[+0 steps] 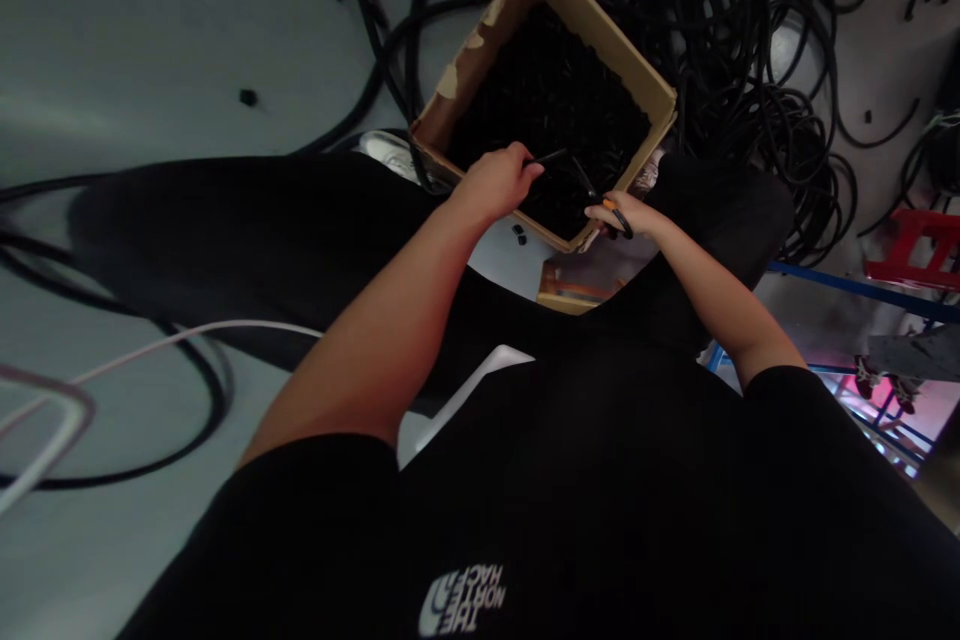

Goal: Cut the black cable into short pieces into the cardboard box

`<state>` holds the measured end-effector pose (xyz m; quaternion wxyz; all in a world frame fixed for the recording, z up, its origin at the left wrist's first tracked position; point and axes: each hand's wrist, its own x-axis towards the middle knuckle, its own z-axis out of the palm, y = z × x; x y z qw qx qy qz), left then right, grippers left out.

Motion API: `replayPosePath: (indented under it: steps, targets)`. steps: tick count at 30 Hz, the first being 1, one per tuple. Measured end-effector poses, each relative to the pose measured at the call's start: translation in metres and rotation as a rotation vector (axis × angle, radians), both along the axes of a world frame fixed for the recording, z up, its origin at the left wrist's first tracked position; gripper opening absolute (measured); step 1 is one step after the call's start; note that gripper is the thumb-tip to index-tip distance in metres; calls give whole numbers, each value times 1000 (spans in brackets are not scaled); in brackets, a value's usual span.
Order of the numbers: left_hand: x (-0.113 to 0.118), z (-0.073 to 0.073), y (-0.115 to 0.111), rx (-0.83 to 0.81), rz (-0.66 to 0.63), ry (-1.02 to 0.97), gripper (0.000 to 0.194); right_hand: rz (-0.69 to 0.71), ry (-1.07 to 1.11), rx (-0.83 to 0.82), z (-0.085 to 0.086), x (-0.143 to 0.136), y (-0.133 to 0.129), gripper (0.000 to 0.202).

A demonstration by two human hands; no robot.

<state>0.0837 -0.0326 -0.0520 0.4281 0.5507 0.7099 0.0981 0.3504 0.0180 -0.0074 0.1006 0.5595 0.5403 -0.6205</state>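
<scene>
Left grip (501, 180) pinches short black tube (553, 157); right grip (628, 213) holds orange-and-black tool (609, 205), both at near side of cardboard box (626, 48) of black pieces (547, 85).

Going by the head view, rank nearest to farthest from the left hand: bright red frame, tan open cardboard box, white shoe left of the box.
1. Tan open cardboard box: just beneath the left hand.
2. White shoe: left of the box.
3. Bright red frame: far right.

Dim light, dark blacks, soft blur, left-side glare
</scene>
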Motion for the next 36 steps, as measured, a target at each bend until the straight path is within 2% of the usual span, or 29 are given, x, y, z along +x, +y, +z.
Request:
replayPosePath:
  steps: [4,9,15,18,23,27,29,32,36]
  targets:
    - [14,2,1,-16,-56,-13,32,149,1,74,6,-10,-2,40]
    - [29,9,3,-11,-133,-37,33,186,-44,190,5,-19,1,42]
    - [27,11,10,50,-88,-60,32,100,-118,237,4,-24,4,45]
    - [26,9,12,26,-63,-53,34,107,-150,293,6,-25,6,45]
    - [14,-4,11,-55,-96,4,45,80,-179,267,7,-19,9,44]
    - [2,-13,7,-120,-81,60,34,31,-153,211,6,-10,7,41]
    - [2,-13,6,-117,-63,50,31,100,-110,181,4,-8,4,36]
    - [9,-9,6,-116,-42,19,31,287,-83,196,0,-12,-2,29]
    - [26,1,10,-136,-176,64,38,413,-146,305,-8,-22,-7,28]
